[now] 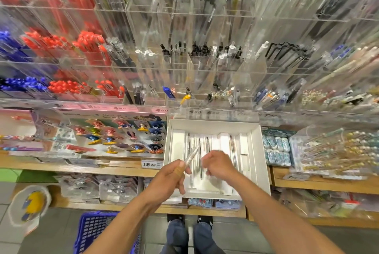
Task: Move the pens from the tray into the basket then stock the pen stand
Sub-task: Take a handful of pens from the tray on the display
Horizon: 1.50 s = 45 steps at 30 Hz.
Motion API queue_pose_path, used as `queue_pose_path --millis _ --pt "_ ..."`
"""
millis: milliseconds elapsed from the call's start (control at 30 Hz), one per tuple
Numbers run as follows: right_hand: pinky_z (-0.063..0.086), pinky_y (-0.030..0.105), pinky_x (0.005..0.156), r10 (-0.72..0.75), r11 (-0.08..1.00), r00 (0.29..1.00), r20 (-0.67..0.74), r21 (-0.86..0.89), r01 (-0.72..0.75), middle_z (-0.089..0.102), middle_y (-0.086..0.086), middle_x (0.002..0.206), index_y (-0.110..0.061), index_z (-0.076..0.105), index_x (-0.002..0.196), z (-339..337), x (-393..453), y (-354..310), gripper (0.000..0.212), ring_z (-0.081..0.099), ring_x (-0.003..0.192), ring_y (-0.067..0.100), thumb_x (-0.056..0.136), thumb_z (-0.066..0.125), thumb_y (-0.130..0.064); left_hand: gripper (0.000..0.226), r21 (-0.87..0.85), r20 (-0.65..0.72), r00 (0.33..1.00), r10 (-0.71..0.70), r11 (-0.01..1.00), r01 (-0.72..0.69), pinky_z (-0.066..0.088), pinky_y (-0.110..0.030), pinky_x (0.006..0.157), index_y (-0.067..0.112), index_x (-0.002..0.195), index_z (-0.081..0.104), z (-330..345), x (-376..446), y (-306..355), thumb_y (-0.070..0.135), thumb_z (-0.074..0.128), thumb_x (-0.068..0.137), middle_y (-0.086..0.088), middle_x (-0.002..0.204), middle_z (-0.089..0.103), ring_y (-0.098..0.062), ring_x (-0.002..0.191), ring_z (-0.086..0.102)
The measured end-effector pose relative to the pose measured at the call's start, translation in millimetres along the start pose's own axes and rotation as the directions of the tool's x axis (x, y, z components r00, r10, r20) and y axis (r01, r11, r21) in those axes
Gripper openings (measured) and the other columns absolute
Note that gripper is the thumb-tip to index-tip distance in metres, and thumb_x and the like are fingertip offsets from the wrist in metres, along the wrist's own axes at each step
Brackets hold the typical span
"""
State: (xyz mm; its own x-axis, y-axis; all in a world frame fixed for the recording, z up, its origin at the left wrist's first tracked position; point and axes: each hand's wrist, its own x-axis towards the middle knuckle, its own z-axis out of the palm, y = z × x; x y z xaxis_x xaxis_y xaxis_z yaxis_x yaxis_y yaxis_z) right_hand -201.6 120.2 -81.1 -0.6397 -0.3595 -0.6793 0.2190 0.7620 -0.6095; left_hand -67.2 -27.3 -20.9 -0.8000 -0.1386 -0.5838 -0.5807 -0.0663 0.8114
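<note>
The left hand (171, 173) is raised over the near-left corner of the white tray (255, 151), and its grip pinches a bundle of clear pens (191, 156) that points up and to the right. The right hand (218, 164) is bent down at the wrist above the middle of the tray, fingers curled toward the pens in the tray (200, 151); if its grip holds something I cannot tell, because of blur. The tray lies on the wooden shelf (123, 168), its far edge just under the clear pen stand (205, 65). The blue basket (94, 231) stands on the floor, below the left forearm. Between the two hands is a small gap.
</note>
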Motion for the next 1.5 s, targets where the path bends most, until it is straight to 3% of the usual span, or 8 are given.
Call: queue_pose_path --millis 133,333,567,700,867,1067,1200,1500 --pt "0.049 0.026 0.061 0.057 0.918 0.998 0.019 -0.394 -0.045 0.060 -0.001 0.073 -0.015 0.056 0.074 53 21 1 0.018 0.057 0.064 0.013 0.091 0.058 -0.019 0.033 -0.229 -0.126 0.991 -0.045 0.973 0.016 0.047 -0.020 0.061 0.015 0.097 0.064 -2 -2 -5 0.034 0.038 0.105 0.001 0.066 0.055 -0.013 0.055 0.053" --pt "0.046 0.028 0.061 0.078 0.822 0.991 -0.106 -0.555 -0.124 0.057 -0.003 0.077 -0.015 0.059 0.085 81 26 -11 0.007 0.058 0.075 0.018 0.088 0.057 -0.008 0.027 -0.452 -0.201 0.968 -0.151 0.891 0.045 0.045 -0.027 0.059 0.012 0.110 0.061 -4 -3 -4 0.027 0.040 0.106 0.002 0.073 0.065 -0.013 0.058 0.059" --pt "0.040 0.021 0.044 0.103 0.947 0.994 -0.040 -0.301 -0.110 0.057 -0.001 0.069 -0.011 0.052 0.084 58 18 -6 0.016 0.054 0.052 0.010 0.094 0.053 -0.022 0.020 -0.426 -0.239 0.952 -0.189 0.902 0.072 0.036 -0.027 0.057 0.009 0.108 0.060 -1 1 3 0.017 0.042 0.105 0.000 0.076 0.066 -0.011 0.053 0.048" --pt "0.058 0.037 0.064 -0.024 0.999 0.998 0.054 -0.029 0.025 0.067 0.014 0.069 -0.008 0.055 0.074 24 -10 -8 0.015 0.064 0.050 0.012 0.088 0.051 -0.013 0.019 -0.360 -0.251 0.950 -0.188 0.929 0.089 0.032 -0.024 0.051 0.012 0.095 0.055 2 5 7 0.030 0.051 0.102 0.004 0.074 0.062 -0.011 0.049 0.042" --pt "0.046 0.022 0.052 -0.197 0.921 0.973 0.118 0.362 0.142 0.072 0.014 0.084 -0.013 0.057 0.103 3 -59 -18 0.016 0.057 0.053 0.013 0.092 0.064 -0.022 0.026 -0.338 -0.238 0.960 -0.150 0.939 0.063 0.035 -0.023 0.054 0.015 0.103 0.058 8 6 15 0.039 0.063 0.093 0.001 0.084 0.058 -0.008 0.051 0.040" --pt "0.047 0.022 0.054 -0.318 0.887 0.941 0.117 0.389 0.251 0.068 0.004 0.070 -0.012 0.059 0.100 12 -88 -33 0.017 0.058 0.054 0.012 0.090 0.068 -0.022 0.034 -0.391 -0.061 0.991 -0.119 0.916 0.086 0.035 -0.024 0.053 0.009 0.099 0.051 15 5 21 0.039 0.066 0.092 -0.001 0.072 0.054 -0.009 0.057 0.040" --pt "0.049 0.023 0.055 -0.304 0.895 0.942 0.140 0.379 0.233 0.073 0.003 0.077 -0.012 0.064 0.092 11 -74 -32 0.013 0.065 0.058 0.016 0.092 0.065 -0.025 0.041 -0.296 -0.156 0.976 -0.155 0.950 0.103 0.037 -0.031 0.068 0.006 0.080 0.050 6 7 18 0.041 0.051 0.100 -0.006 0.068 0.052 -0.020 0.071 0.049" --pt "0.049 0.029 0.071 -0.080 0.922 0.992 -0.102 -0.385 0.035 0.065 0.007 0.087 -0.006 0.062 0.092 35 14 -7 0.017 0.060 0.076 0.021 0.093 0.057 -0.022 0.018 -0.448 -0.181 0.967 -0.176 0.891 0.079 0.032 -0.024 0.049 0.009 0.103 0.052 -14 2 9 0.026 0.047 0.105 0.003 0.064 0.048 -0.011 0.050 0.034"
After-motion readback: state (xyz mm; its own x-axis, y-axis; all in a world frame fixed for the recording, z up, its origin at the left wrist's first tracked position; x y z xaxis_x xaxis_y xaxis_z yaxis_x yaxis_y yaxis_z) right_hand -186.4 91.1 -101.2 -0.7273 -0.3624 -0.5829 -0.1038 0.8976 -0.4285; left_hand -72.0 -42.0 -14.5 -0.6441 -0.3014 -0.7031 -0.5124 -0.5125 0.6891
